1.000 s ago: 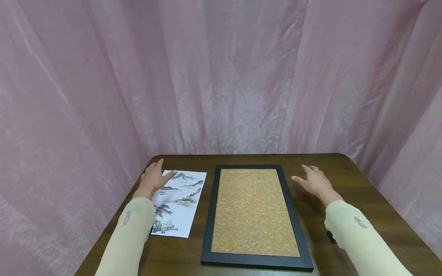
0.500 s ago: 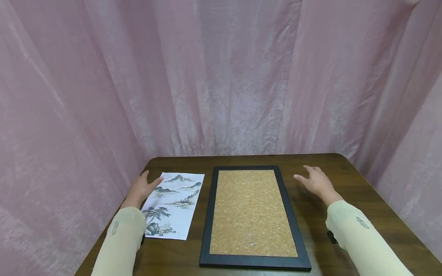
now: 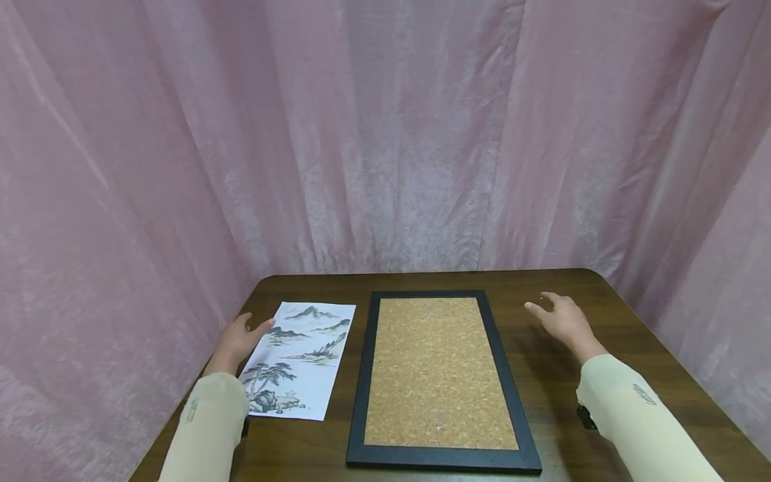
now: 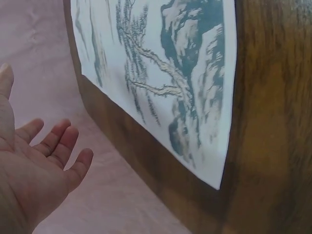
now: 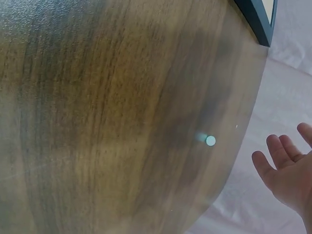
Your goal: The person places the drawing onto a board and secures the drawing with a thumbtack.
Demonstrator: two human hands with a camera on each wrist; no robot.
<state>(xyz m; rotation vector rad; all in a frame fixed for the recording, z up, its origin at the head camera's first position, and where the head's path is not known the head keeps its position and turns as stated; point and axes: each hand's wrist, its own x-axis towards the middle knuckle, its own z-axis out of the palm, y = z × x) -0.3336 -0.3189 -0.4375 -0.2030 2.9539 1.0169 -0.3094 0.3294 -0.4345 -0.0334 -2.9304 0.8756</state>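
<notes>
A sheet of white paper (image 3: 313, 348) printed with an ink landscape of mountains and a pine lies flat on the left of the table. Beside its left edge hovers my left hand (image 3: 234, 343), relaxed and holding nothing; the left wrist view shows the palm apart from the paper. A cork board (image 3: 436, 375) in a black frame lies flat in the middle. To its right my right hand (image 3: 566, 325) hangs above the wood with loose fingers and nothing in them. A small pale round-topped piece (image 5: 210, 141), resembling a push pin, is on the table near that hand.
The brown wooden table (image 3: 337, 442) has rounded far corners. Pink velvety curtains (image 3: 385, 147) enclose it at the back and both sides. A strip of bare wood separates the paper from the board.
My left hand has drawn left and nearer to me, uncovering more of the paper's left side. The right hand has shifted slightly to the right.
</notes>
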